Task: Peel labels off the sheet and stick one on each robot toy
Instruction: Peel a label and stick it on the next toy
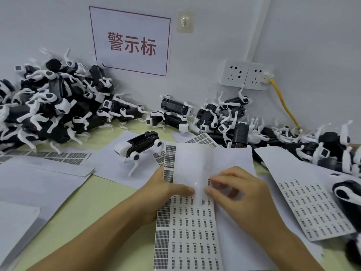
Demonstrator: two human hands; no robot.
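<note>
Label sheet [187, 222] lay on desk [101, 200], upper part lifted. Left hand [164, 186] pinched sheet; right hand [236, 190] fingers picked at label edge. Labels thin, floppy, sticky: lift by corner. Robot toy [140, 147] stood just beyond.

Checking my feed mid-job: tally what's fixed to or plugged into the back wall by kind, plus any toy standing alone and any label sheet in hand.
Sign: 1
Clear hook: 1
Socket plates: 2
Yellow cable: 1
Robot toy standing alone: 1
Label sheet in hand: 1
Total: 7
</note>
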